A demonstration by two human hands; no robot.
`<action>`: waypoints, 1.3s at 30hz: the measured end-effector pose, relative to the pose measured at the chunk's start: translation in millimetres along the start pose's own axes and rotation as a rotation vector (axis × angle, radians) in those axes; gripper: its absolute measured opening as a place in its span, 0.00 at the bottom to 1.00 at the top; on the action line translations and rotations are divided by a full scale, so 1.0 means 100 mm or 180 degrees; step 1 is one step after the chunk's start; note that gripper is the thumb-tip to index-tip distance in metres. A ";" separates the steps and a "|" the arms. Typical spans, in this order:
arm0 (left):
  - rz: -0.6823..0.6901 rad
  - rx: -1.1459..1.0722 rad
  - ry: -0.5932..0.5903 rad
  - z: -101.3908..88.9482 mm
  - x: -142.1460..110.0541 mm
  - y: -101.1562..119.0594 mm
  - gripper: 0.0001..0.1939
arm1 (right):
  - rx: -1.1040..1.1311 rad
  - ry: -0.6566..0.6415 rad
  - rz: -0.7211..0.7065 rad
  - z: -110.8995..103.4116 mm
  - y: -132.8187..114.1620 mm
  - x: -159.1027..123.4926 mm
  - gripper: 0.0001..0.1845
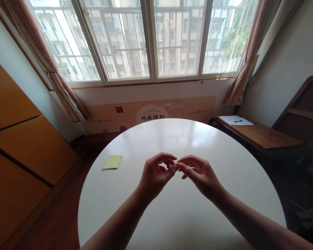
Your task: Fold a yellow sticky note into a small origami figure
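Note:
Both hands meet above the middle of the white round table, fingertips close together. A small yellow piece of paper (177, 164), seen as a thin edge, sits between them. My left hand (158, 170) is closed in a pinch on its left end, thumb against the fingers. From the other side, my right hand (199, 170) pinches the right end with thumb and fingertips. Most of the paper is hidden behind the fingers, so its full shape cannot be made out. To the left lies a pad of yellow-green sticky notes (112, 162), with a bluish layer at its lower edge.
The white round table (224, 215) reflects the window beyond it. On the right stands a brown wooden side table (268, 136) bearing a white paper sheet (231, 120) and a dark pen (238, 121). An orange-brown cabinet (23, 149) is at the left.

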State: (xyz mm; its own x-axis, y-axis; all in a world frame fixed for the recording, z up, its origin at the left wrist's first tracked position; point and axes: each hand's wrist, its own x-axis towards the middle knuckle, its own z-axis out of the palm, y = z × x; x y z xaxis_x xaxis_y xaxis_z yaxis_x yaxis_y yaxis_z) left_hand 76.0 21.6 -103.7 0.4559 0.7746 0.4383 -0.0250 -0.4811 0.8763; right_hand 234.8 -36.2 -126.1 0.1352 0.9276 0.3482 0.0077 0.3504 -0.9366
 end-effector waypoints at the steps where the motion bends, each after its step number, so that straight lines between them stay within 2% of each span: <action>1: -0.0015 -0.0014 0.0001 0.00 0.00 0.00 0.07 | -0.0031 0.0016 0.0006 0.00 0.00 0.00 0.11; 5: -0.0196 -0.0148 -0.0016 0.01 0.01 0.00 0.10 | -0.0046 0.0039 0.0049 -0.01 0.00 0.00 0.13; 12: -0.0597 -0.0307 -0.0282 0.00 0.03 -0.03 0.10 | 0.0121 0.0164 0.0045 -0.04 0.04 0.01 0.12; 20: -0.0696 -0.0054 -0.0144 0.02 0.03 -0.04 0.07 | 0.0012 -0.0051 0.0210 -0.01 0.04 0.02 0.13; 25: -0.1314 -0.0670 -0.0178 0.04 0.04 -0.03 0.09 | 0.0113 -0.0144 0.0369 -0.02 0.04 0.04 0.13; 31: -0.1857 -0.1156 -0.0159 0.02 0.05 -0.02 0.10 | 0.0579 -0.0069 0.0825 -0.05 0.05 0.06 0.12; 35: -0.1893 -0.1118 -0.0134 0.01 0.06 -0.03 0.11 | 0.0692 -0.0049 0.0960 -0.05 0.05 0.06 0.12; 39: -0.1573 -0.0718 -0.0230 0.00 0.06 -0.01 0.12 | 0.0462 0.0003 0.0819 -0.05 0.06 0.06 0.12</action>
State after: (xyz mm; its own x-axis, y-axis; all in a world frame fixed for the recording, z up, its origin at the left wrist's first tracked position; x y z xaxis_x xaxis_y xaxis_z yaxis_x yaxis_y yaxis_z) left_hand 79.3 27.0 -102.1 0.5214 0.8521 -0.0444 0.0211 0.0391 0.9990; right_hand 240.4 -29.5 -129.7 0.1153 0.9883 0.0998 -0.1688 0.1185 -0.9785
